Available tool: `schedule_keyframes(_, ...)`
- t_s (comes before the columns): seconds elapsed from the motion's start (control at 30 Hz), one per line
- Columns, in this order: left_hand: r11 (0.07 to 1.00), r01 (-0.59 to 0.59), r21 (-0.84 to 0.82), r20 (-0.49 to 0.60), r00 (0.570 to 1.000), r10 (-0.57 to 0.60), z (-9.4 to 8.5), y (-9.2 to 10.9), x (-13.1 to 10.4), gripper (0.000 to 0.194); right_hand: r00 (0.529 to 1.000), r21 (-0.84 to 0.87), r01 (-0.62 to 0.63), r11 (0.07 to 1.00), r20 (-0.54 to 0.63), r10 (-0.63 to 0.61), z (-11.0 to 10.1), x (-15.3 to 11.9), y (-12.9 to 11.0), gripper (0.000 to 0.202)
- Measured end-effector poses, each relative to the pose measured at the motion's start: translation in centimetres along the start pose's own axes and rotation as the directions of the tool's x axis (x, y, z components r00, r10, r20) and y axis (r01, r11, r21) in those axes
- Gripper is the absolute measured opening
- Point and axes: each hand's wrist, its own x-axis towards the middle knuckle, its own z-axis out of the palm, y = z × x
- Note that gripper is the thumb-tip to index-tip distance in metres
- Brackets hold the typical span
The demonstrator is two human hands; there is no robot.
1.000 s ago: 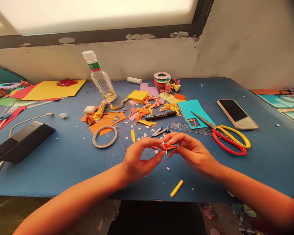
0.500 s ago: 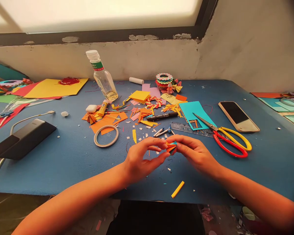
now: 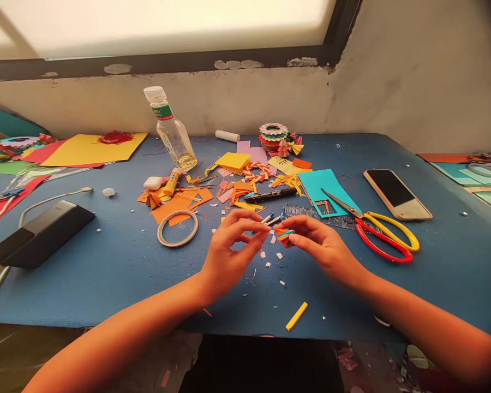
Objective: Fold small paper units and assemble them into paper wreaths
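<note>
My right hand (image 3: pixel 325 243) pinches a small folded paper piece (image 3: pixel 285 236), pleated in orange and blue, between thumb and fingers above the blue table. Just left of it is my left hand (image 3: pixel 233 248), its thumb and fingertips pressed together and apart from the paper piece. Whatever those fingertips hold, if anything, is too small to make out. Beyond the hands lie a black marker (image 3: pixel 270 195), a clear ruler (image 3: pixel 303 210) and a sheet of blue paper (image 3: pixel 327 188). A narrow yellow folded strip (image 3: pixel 297 316) lies nearer the table's front edge.
Scissors (image 3: pixel 387 232) with red and yellow handles and a phone (image 3: pixel 397 195) lie to the right. A tape roll (image 3: pixel 177 228), orange paper scraps (image 3: pixel 196 196) and a tilted-looking bottle (image 3: pixel 174 134) are left of centre. A black device (image 3: pixel 41 232) with a cable sits far left.
My left hand has drawn away from the paper piece to the left, and its fingertips have closed together. The right hand has moved slightly up and left, still with the piece, now turned differently.
</note>
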Motion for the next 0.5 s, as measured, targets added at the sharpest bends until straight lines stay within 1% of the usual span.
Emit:
schedule_keyframes(0.1,0.990,0.131,-0.056,0.013,0.991,-0.130,-0.1,-0.5,0.4,0.011,0.998,-0.155,0.059,0.986,0.005,-0.059,-1.2,1.0,0.8,0.021)
schedule_keyframes(0.2,0.980,0.190,-0.060,0.012,0.982,-0.190,-0.1,-1.3,0.8,0.014,0.990,-0.352,0.128,0.927,-0.004,-0.138,-2.9,2.2,1.9,0.020)
schedule_keyframes(0.27,0.973,0.224,-0.061,0.019,0.975,-0.223,-0.2,-1.8,1.1,0.017,0.981,-0.450,0.141,0.882,-0.054,-0.184,-4.0,2.9,2.5,0.019)
schedule_keyframes(0.3,0.967,0.246,-0.067,0.028,0.969,-0.245,-0.2,-2.0,1.3,0.023,0.978,-0.474,0.134,0.870,-0.081,-0.194,-4.6,3.2,2.7,0.018)
schedule_keyframes(0.37,0.953,0.290,-0.087,0.055,0.957,-0.286,-0.3,-2.3,1.6,0.041,0.969,-0.494,0.116,0.862,-0.135,-0.207,-5.6,3.7,3.0,0.019)
schedule_keyframes(0.43,0.948,0.308,-0.080,0.055,0.951,-0.304,-0.3,-2.6,1.8,0.055,0.959,-0.495,0.101,0.863,-0.183,-0.217,-6.4,4.1,3.2,0.021)
schedule_keyframes(0.47,0.952,0.301,-0.056,0.035,0.954,-0.299,-0.3,-2.8,1.9,0.055,0.952,-0.494,0.095,0.864,-0.207,-0.224,-6.8,4.2,3.2,0.022)
schedule_keyframes(0.5,0.958,0.285,-0.018,0.003,0.959,-0.285,-0.4,-3.0,2.0,0.051,0.945,-0.491,0.091,0.866,-0.233,-0.231,-7.2,4.4,3.2,0.022)
